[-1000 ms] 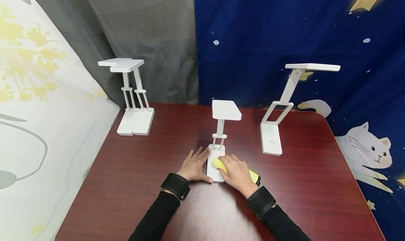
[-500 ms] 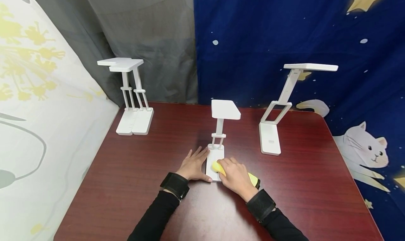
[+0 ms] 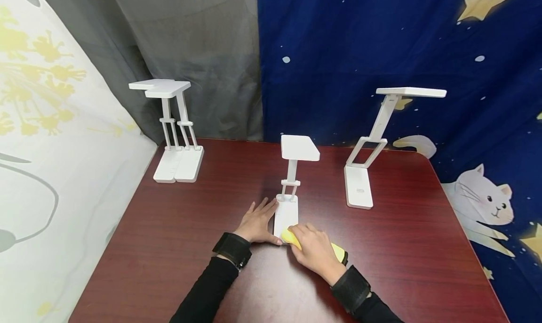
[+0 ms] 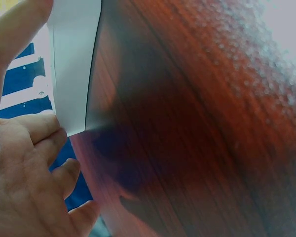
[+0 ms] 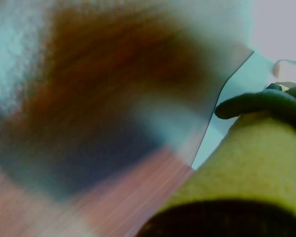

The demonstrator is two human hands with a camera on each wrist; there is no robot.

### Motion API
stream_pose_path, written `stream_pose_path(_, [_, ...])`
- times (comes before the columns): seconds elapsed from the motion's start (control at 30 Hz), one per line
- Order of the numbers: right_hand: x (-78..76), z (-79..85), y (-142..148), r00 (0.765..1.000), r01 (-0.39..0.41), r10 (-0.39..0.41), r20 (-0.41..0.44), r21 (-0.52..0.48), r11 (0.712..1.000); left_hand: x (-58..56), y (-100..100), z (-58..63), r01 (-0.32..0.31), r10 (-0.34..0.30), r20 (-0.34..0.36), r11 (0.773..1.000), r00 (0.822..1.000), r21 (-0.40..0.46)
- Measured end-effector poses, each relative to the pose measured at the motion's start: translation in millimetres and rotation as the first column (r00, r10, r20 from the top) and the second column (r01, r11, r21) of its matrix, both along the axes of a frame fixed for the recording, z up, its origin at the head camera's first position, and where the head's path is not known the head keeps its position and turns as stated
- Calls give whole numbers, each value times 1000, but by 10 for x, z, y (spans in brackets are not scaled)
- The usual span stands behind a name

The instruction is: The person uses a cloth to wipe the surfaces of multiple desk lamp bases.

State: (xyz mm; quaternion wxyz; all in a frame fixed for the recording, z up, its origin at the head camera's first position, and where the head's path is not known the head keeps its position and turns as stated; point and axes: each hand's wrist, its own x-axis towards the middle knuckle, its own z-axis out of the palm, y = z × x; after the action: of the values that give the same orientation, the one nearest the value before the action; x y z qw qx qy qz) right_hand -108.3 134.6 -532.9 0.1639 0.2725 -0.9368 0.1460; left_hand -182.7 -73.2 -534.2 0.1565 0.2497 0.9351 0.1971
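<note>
In the head view, a white desk lamp (image 3: 286, 214) stands near the middle of the table, its flat head raised on a jointed arm. My left hand (image 3: 256, 224) lies along the left side of its base, fingers straight and thumb at the front corner. The left wrist view shows the base edge (image 4: 74, 69) between thumb and fingers. My right hand (image 3: 315, 250) grips a yellow, long object (image 3: 338, 253) with a dark end and presses its rounded tip on the lower part of the base. Close up, its yellow surface (image 5: 256, 158) looks fuzzy; the right palm hides its middle.
Two white lamps (image 3: 178, 165) stand side by side at the back left of the dark red table (image 3: 169, 247). Another lamp (image 3: 358, 189) stands at the right. A grey and blue curtain (image 3: 305, 45) hangs behind the table's back edge.
My right hand has slid the yellow object down the base toward its front edge. The left hand stays at the base's side; the whole head view has shifted slightly.
</note>
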Motion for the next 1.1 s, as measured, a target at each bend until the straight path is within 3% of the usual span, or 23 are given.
stream_pose_path(0.47, [77, -24, -30, 1000, -4, 4, -25, 8, 1000, -3, -21, 22, -17, 17, 30, 1000, 999, 14])
stream_pose_path(0.73, [107, 113, 28, 995, -6, 7, 103, -5, 1000, 0, -24, 4, -14, 14, 21, 1000, 1000, 9])
stream_pose_path(0.9, [-18, 207, 89, 991, 30, -27, 130, -16, 999, 7, -20, 4, -8, 8, 20, 1000, 1000, 8])
stream_pose_path(1.1, [-343, 238, 58, 991, 65, -63, 122, -17, 998, -2, -13, -11, -3, 3, 9, 1000, 1000, 11])
